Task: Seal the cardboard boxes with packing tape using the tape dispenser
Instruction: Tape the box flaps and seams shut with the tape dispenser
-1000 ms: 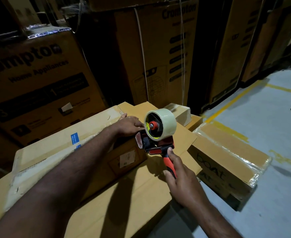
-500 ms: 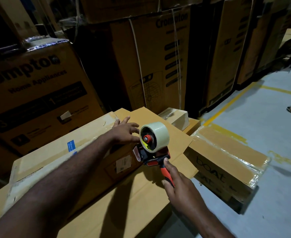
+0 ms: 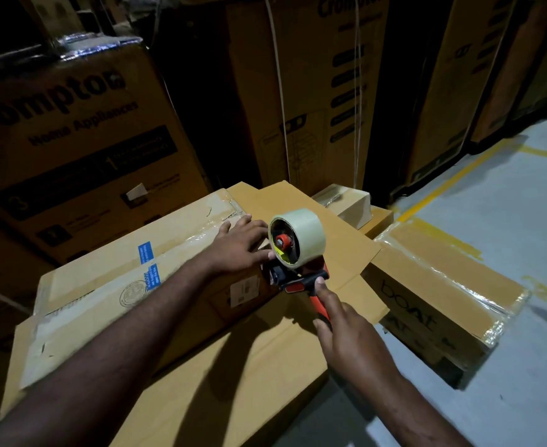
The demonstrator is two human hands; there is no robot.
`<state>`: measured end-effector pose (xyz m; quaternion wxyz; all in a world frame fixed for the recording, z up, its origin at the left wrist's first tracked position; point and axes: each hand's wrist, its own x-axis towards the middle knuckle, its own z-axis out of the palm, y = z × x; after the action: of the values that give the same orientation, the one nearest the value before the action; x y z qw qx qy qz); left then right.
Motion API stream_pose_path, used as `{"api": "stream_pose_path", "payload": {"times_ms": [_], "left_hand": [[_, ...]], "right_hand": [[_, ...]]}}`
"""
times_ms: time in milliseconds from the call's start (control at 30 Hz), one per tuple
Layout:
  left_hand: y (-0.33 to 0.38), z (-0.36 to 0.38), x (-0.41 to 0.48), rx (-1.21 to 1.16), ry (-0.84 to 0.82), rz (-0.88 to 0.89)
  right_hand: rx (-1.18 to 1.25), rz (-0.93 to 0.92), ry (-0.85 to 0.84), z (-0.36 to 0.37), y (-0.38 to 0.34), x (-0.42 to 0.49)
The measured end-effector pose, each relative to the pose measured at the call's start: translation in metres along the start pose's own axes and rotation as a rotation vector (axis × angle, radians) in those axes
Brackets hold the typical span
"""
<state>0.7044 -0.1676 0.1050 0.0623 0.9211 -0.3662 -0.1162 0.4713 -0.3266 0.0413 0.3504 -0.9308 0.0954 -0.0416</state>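
A stacked carton (image 3: 65, 124) was marked "Crompton Home Appliances"; a film-wrapped box (image 3: 443, 285) at right was lettered "boat"; the writing on the blue stickers (image 3: 145, 252) could not be read. The tape dispenser (image 3: 293, 272), red and black with a pale roll, was held at the long box's (image 3: 111, 285) end, its handle clasped by the right hand (image 3: 349, 337); the left hand (image 3: 236, 250) was laid flat, fingers spread, on the top.
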Motion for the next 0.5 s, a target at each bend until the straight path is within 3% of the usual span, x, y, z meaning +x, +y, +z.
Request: {"api": "stream_pose_path", "payload": {"times_ms": [167, 400, 500], "left_hand": [[-0.004, 0.010, 0.004, 0.028, 0.075, -0.026], [-0.003, 0.009, 0.001, 0.022, 0.059, -0.048], [0.000, 0.010, 0.003, 0.037, 0.091, -0.060]], "right_hand": [[0.162, 0.030, 0.015, -0.001, -0.009, 0.005], [-0.057, -0.047, -0.001, -0.005, -0.009, 0.004], [0.074, 0.038, -0.051, -0.015, -0.007, 0.013]]}}
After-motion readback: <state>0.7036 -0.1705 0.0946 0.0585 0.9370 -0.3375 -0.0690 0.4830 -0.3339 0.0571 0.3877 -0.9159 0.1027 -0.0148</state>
